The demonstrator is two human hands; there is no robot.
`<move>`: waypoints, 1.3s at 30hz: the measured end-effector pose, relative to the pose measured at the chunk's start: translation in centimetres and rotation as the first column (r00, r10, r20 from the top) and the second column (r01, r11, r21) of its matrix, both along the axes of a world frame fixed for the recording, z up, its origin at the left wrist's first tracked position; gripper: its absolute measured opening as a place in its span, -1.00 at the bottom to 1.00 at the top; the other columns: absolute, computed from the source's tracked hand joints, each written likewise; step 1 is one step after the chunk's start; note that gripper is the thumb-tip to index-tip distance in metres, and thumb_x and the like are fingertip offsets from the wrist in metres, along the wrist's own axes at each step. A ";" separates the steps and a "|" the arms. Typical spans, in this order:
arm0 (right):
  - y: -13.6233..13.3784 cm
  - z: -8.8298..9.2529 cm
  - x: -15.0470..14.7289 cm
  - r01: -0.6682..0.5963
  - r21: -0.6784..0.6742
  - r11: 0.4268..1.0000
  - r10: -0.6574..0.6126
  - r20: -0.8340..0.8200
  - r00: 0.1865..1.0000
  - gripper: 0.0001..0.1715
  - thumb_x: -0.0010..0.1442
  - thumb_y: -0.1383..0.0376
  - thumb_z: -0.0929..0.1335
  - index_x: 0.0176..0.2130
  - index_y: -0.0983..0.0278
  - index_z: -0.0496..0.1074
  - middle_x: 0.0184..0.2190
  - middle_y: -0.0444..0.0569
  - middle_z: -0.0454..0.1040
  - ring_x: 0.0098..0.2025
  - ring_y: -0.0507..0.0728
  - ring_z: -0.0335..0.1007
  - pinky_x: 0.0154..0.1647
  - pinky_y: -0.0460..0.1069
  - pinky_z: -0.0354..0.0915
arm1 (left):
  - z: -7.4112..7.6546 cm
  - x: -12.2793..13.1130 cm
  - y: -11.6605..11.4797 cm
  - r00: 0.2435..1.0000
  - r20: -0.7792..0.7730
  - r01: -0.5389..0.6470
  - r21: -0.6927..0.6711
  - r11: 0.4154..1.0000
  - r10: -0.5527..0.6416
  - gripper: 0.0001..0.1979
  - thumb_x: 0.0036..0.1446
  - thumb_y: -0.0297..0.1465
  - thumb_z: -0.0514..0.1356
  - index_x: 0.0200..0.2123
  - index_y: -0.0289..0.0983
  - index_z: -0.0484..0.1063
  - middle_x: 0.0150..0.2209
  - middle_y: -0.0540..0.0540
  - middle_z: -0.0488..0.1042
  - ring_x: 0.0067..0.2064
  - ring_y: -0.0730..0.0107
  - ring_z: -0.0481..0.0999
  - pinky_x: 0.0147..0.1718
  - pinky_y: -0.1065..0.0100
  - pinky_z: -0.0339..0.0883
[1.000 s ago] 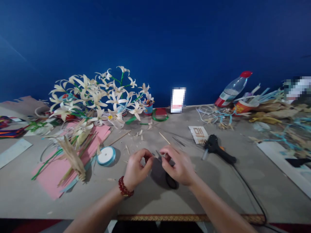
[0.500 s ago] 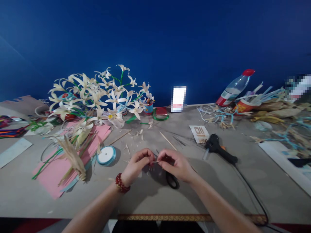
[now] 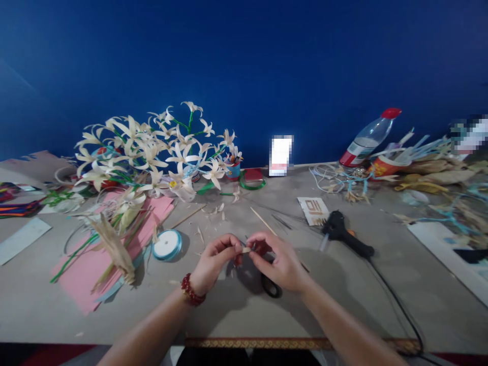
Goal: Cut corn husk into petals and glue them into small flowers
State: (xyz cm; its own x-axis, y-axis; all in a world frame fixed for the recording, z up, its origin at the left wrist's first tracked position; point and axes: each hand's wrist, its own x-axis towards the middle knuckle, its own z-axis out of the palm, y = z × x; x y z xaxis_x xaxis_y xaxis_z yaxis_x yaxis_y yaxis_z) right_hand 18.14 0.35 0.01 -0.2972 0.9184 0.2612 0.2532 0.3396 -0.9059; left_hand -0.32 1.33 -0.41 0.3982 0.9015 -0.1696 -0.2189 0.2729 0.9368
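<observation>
My left hand (image 3: pixel 215 260), with a red bead bracelet at the wrist, and my right hand (image 3: pixel 276 260) meet just above the table's middle. Both pinch a small pale strip (image 3: pixel 246 249) between thumb and fingertips. Something small and red shows inside my right hand's fingers; I cannot make out what it is. Black scissors (image 3: pixel 271 285) lie on the table under my right hand, partly hidden by it.
A bunch of pale handmade flowers (image 3: pixel 152 152) stands at the back left over pink paper (image 3: pixel 95 264). A blue ribbon roll (image 3: pixel 166 245) lies left of my hands. A black glue gun (image 3: pixel 343 235) with its cord lies to the right. A bottle (image 3: pixel 366 138) and husk scraps sit at the back right.
My hands have drawn closer together and now pinch the pale strip between them. The scissors stay on the table.
</observation>
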 end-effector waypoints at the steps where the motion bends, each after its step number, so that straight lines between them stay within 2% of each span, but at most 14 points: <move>1: -0.1 0.0 0.0 0.016 0.091 0.996 -0.022 0.074 0.997 -0.82 0.17 0.37 0.33 -0.17 0.20 0.37 -0.32 -0.08 0.49 -0.37 0.06 0.41 -0.30 -0.04 0.34 | 0.0 0.0 0.0 1.000 0.009 0.006 -0.019 1.000 -0.005 -0.84 0.11 -0.34 0.22 -0.44 -0.30 0.38 -0.55 0.02 0.39 -0.48 0.51 0.33 -0.42 0.47 0.18; 4: -0.2 0.0 0.0 0.014 0.282 0.959 -0.070 0.188 0.980 -0.88 0.22 0.39 0.29 -0.23 0.19 0.38 -0.33 -0.06 0.51 -0.29 0.10 0.43 -0.24 -0.03 0.32 | 0.0 0.0 -0.1 1.000 -0.009 0.027 -0.018 0.999 -0.027 -0.84 0.16 -0.35 0.16 -0.44 -0.29 0.36 -0.55 0.01 0.38 -0.47 0.49 0.33 -0.42 0.46 0.20; 5: -0.2 0.0 0.0 0.017 0.321 0.947 -0.088 0.206 0.975 -0.88 0.22 0.40 0.29 -0.23 0.19 0.38 -0.32 -0.05 0.51 -0.27 0.11 0.44 -0.22 -0.02 0.32 | 0.1 0.1 -0.2 0.999 -0.045 0.025 0.031 0.999 -0.023 -0.84 0.18 -0.35 0.13 -0.42 -0.29 0.37 -0.52 0.00 0.39 -0.45 0.47 0.35 -0.40 0.44 0.22; 7: -0.3 -0.1 0.1 0.035 0.365 0.930 -0.131 0.241 0.962 -0.88 0.23 0.40 0.29 -0.23 0.21 0.38 -0.33 -0.04 0.51 -0.26 0.12 0.44 -0.21 -0.02 0.32 | 0.3 0.1 -0.5 0.981 -0.190 0.010 0.241 0.970 0.038 -0.88 0.18 -0.35 0.13 -0.33 -0.28 0.39 -0.41 -0.05 0.43 -0.35 0.39 0.40 -0.33 0.38 0.27; 8: -0.3 -0.2 0.1 0.046 0.380 0.924 -0.154 0.260 0.953 -0.88 0.23 0.41 0.29 -0.23 0.21 0.38 -0.34 -0.04 0.51 -0.27 0.12 0.44 -0.22 -0.02 0.31 | 0.4 0.1 -0.7 0.954 -0.280 0.010 0.385 0.923 0.107 -0.89 0.16 -0.36 0.15 -0.26 -0.27 0.40 -0.35 -0.08 0.44 -0.30 0.35 0.41 -0.27 0.34 0.28; 11: -0.5 0.0 -0.1 0.052 0.434 0.899 -0.203 0.309 0.929 -0.88 0.22 0.42 0.28 -0.26 0.23 0.38 -0.38 -0.04 0.50 -0.31 0.12 0.43 -0.26 -0.03 0.31 | 0.5 0.2 -1.0 0.810 -0.459 0.099 0.721 0.686 0.365 -0.80 0.10 -0.44 0.20 -0.16 -0.26 0.40 -0.25 -0.13 0.46 -0.18 0.24 0.42 -0.14 0.22 0.27; 14: -0.8 0.2 -0.5 0.035 0.470 0.882 -0.221 0.347 0.912 -0.87 0.20 0.43 0.26 -0.28 0.24 0.37 -0.40 -0.03 0.49 -0.34 0.13 0.42 -0.30 -0.03 0.29 | 0.6 0.3 -1.1 0.716 -0.478 0.194 0.836 0.513 0.509 -0.87 0.10 -0.52 0.16 -0.25 -0.25 0.40 -0.30 -0.12 0.50 -0.21 0.25 0.42 -0.14 0.19 0.27; 17: -1.1 0.4 -0.8 0.024 0.454 0.891 -0.218 0.379 0.899 -0.88 0.17 0.43 0.26 -0.29 0.24 0.35 -0.42 -0.02 0.48 -0.36 0.14 0.39 -0.32 -0.03 0.27 | 0.6 0.4 -1.2 0.686 -0.473 0.257 0.868 0.424 0.553 -0.86 0.09 -0.56 0.15 -0.29 -0.23 0.40 -0.35 -0.09 0.52 -0.26 0.26 0.44 -0.14 0.18 0.28; 21: -1.1 0.2 -1.0 0.049 0.372 0.927 -0.203 0.388 0.899 -0.92 0.17 0.39 0.27 -0.34 0.22 0.32 -0.47 -0.06 0.44 -0.40 0.12 0.37 -0.36 -0.04 0.23 | 0.6 0.4 -1.1 0.650 -0.497 0.321 0.865 0.386 0.574 -0.87 0.07 -0.56 0.14 -0.35 -0.21 0.38 -0.39 -0.07 0.52 -0.30 0.26 0.44 -0.10 0.14 0.27; 25: -0.7 -0.1 -0.6 0.117 0.265 0.957 -0.202 0.324 0.924 -0.92 0.13 0.39 0.30 -0.38 0.21 0.32 -0.51 -0.12 0.43 -0.44 0.08 0.37 -0.40 -0.06 0.22 | 0.7 -0.2 -0.4 0.603 -0.504 0.360 0.864 0.352 0.619 -0.88 0.06 -0.56 0.14 -0.38 -0.21 0.37 -0.42 -0.07 0.51 -0.32 0.27 0.44 -0.10 0.15 0.27; 30: -0.5 0.0 -0.2 0.158 0.122 0.980 -0.180 0.197 0.964 -0.96 0.18 0.35 0.30 -0.29 0.21 0.33 -0.46 -0.13 0.46 -0.44 0.06 0.40 -0.40 -0.08 0.27 | 1.0 -1.1 0.4 0.554 -0.432 0.247 0.902 0.355 0.711 -0.87 0.03 -0.58 0.16 -0.38 -0.24 0.36 -0.41 -0.11 0.49 -0.30 0.23 0.44 -0.20 0.19 0.30; 34: -0.8 0.4 -0.6 0.101 0.209 0.973 -0.163 0.305 0.938 -0.79 0.18 0.31 0.32 -0.13 0.23 0.33 -0.36 -0.06 0.50 -0.39 0.09 0.42 -0.33 -0.05 0.27 | 0.8 -0.4 -0.1 0.605 -0.457 0.246 0.886 0.393 0.652 -0.88 0.05 -0.56 0.15 -0.38 -0.23 0.37 -0.42 -0.10 0.47 -0.31 0.25 0.44 -0.23 0.22 0.29; 37: -1.0 0.5 -1.0 0.074 0.304 0.950 -0.194 0.386 0.902 -0.93 0.20 0.34 0.28 -0.26 0.24 0.35 -0.42 -0.05 0.48 -0.40 0.10 0.39 -0.37 -0.05 0.21 | 0.6 0.4 -0.7 0.646 -0.457 0.247 0.883 0.398 0.612 -0.89 0.05 -0.56 0.16 -0.40 -0.22 0.36 -0.43 -0.09 0.47 -0.31 0.25 0.44 -0.22 0.22 0.29; 39: -1.1 0.5 -1.0 0.062 0.352 0.934 -0.215 0.416 0.883 -0.91 0.21 0.34 0.26 -0.35 0.24 0.33 -0.49 -0.06 0.44 -0.43 0.10 0.35 -0.41 -0.05 0.15 | 0.5 0.7 -0.9 0.652 -0.456 0.255 0.884 0.391 0.606 -0.88 0.06 -0.56 0.15 -0.40 -0.22 0.36 -0.43 -0.09 0.48 -0.30 0.25 0.45 -0.20 0.22 0.29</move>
State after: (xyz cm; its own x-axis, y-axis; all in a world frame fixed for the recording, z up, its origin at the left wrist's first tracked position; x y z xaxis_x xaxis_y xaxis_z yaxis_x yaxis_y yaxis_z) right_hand 17.15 -0.71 0.48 -0.3272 0.8470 0.4190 0.6655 0.5213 -0.5342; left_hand 0.35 0.40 0.10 0.3687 0.7113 0.5984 0.5959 -0.6749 0.4352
